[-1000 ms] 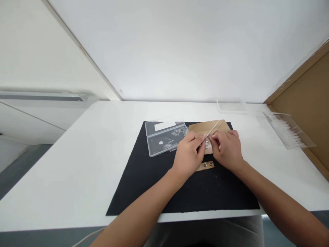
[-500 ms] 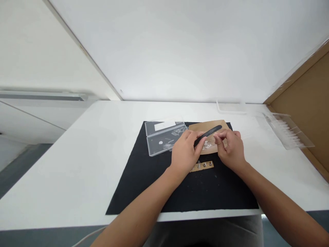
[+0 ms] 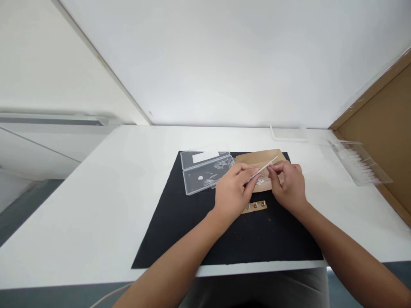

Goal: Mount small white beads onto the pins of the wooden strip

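Note:
My left hand (image 3: 233, 191) grips a thin nail file (image 3: 269, 162), turned edge-on so a pale narrow side shows. Close to the file's far end, my right hand (image 3: 289, 185) is pinched; whatever lies between its fingertips is too small to make out. Beneath both hands is a brown paper sheet (image 3: 257, 158) with small clear pieces on it. Nearer me, a tan strip (image 3: 259, 209) carries small metal and clear bits, its left end hidden by my left hand. An open clear plastic case (image 3: 192, 182) with clear slivers inside sits to the left.
A black mat (image 3: 173, 226) lies under these things on the white table (image 3: 80, 214). At the right are a clear tray of white nail-like tips (image 3: 356, 164) and a cardboard box edge (image 3: 379, 102). A clear holder (image 3: 289, 139) stands at the back.
The file has turned in my left hand from its dark flat face to its thin pale edge. My right hand stays almost where it was, still pinched.

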`<act>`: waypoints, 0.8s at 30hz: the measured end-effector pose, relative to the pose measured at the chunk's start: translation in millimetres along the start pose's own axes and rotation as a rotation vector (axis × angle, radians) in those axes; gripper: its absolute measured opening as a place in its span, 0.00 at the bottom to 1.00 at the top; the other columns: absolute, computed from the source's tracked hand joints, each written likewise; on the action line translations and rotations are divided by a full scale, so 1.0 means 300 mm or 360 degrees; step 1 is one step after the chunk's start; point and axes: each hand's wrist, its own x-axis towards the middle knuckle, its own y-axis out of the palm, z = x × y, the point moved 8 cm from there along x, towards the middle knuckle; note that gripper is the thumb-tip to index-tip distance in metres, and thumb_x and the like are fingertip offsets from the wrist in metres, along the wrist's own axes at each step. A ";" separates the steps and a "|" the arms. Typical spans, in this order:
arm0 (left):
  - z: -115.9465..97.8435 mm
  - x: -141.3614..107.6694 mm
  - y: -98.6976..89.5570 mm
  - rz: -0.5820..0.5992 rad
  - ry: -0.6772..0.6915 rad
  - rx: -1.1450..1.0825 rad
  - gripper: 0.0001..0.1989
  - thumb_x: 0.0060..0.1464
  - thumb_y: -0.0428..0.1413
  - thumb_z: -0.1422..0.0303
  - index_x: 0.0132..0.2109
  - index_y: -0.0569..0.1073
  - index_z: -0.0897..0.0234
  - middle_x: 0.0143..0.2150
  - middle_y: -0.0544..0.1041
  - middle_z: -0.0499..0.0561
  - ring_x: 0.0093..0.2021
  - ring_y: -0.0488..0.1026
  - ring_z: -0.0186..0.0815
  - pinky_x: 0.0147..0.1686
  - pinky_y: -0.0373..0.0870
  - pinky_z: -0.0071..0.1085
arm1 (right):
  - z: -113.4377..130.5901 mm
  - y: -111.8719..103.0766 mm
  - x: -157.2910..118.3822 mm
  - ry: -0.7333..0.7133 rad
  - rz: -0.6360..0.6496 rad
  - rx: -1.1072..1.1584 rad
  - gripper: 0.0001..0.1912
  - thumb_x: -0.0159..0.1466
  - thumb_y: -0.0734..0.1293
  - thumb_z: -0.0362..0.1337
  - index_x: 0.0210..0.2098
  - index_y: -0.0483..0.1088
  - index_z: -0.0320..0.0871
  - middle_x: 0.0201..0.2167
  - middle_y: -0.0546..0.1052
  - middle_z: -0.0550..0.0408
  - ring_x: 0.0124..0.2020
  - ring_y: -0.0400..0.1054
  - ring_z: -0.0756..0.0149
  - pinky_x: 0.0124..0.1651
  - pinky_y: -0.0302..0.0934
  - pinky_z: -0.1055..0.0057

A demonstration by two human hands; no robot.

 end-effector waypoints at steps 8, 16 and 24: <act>-0.024 0.003 0.016 -0.0017 0.0178 -0.0017 0.11 0.70 0.56 0.69 0.49 0.83 0.64 0.33 0.82 0.50 0.32 0.78 0.32 0.35 0.74 0.27 | 0.017 0.009 0.009 -0.0045 -0.0064 -0.0166 0.09 0.73 0.63 0.36 0.36 0.62 0.47 0.31 0.79 0.59 0.29 0.71 0.64 0.45 0.53 0.59; -0.016 0.002 0.021 -0.0056 0.0224 0.0028 0.10 0.70 0.55 0.71 0.47 0.83 0.66 0.36 0.82 0.52 0.35 0.79 0.33 0.36 0.73 0.27 | 0.041 0.024 0.021 -0.0150 0.0012 -0.0202 0.10 0.73 0.64 0.36 0.34 0.61 0.46 0.27 0.77 0.60 0.24 0.65 0.67 0.43 0.53 0.60; -0.027 0.005 0.010 -0.0078 0.0246 0.0043 0.10 0.70 0.55 0.71 0.46 0.82 0.66 0.36 0.81 0.52 0.35 0.79 0.33 0.36 0.73 0.27 | 0.054 0.029 0.031 -0.0189 0.0045 -0.0147 0.10 0.73 0.63 0.37 0.34 0.61 0.47 0.28 0.77 0.60 0.23 0.65 0.67 0.42 0.53 0.60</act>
